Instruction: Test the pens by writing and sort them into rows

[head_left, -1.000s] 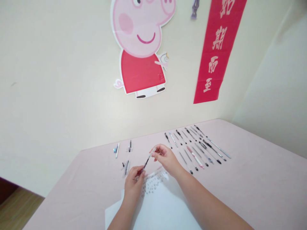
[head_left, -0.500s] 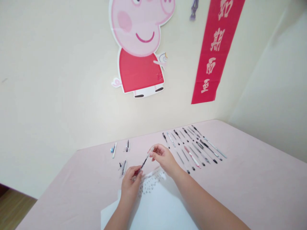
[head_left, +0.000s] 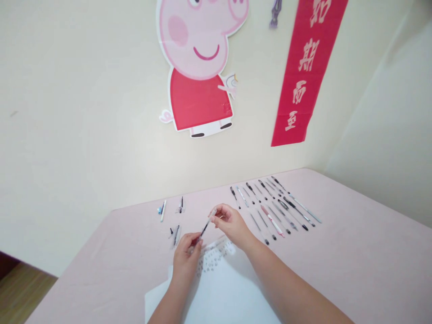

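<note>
My left hand [head_left: 187,250] is closed on the lower part of a slim pen [head_left: 204,227] with a dark middle. Its lower end is hidden by the fingers. At the pale upper end, my right hand [head_left: 229,223] pinches it between thumb and fingers. The pen is tilted, held above the top edge of a white sheet of paper [head_left: 229,288] with rows of small dark handwriting near the top. Both forearms reach in over this paper.
On the pink tabletop [head_left: 111,261], several pens [head_left: 272,222] lie in two rows at the right. At the left are a white pen [head_left: 163,211] with a light blue piece beside it and small groups of dark pen parts [head_left: 177,235]. A wall with a cartoon pig cutout [head_left: 200,99] stands behind.
The whole scene sits slightly further right as the camera turned a little. Both hands keep their hold on the pen, with hardly any movement between them.
</note>
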Motion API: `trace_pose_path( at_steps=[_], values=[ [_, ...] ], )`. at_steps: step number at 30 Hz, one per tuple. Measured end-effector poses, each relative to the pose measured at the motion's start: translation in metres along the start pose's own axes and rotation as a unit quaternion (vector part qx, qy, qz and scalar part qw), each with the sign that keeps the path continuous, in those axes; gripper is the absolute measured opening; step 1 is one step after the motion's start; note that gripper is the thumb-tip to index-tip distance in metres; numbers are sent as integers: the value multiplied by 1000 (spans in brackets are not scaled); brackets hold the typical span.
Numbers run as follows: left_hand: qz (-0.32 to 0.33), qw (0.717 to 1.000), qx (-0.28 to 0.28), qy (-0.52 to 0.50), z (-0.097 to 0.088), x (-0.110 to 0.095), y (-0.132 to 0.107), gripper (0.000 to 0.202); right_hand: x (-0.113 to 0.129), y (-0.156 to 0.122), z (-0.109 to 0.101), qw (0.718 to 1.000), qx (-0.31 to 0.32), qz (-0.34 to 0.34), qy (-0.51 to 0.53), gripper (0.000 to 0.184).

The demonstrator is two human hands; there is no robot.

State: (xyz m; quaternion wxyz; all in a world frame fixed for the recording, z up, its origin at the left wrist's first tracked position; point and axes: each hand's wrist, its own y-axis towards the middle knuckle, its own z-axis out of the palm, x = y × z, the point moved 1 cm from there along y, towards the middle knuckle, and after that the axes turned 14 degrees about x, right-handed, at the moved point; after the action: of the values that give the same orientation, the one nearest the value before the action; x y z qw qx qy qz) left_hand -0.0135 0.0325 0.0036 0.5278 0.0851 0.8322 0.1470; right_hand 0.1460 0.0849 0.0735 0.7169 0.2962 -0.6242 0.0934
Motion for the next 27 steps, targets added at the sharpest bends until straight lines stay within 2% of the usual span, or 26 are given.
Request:
trace_pose_path(
  at_steps=[9, 27],
  values=[
    [1, 1000, 13, 24, -1, -4, 0, 18, -10, 0, 5, 1000, 19, 20, -6, 14],
    [1, 1000, -8, 29, -3, -3, 0, 17, -18, -1, 8, 999, 28, 24, -10, 12]
  ],
)
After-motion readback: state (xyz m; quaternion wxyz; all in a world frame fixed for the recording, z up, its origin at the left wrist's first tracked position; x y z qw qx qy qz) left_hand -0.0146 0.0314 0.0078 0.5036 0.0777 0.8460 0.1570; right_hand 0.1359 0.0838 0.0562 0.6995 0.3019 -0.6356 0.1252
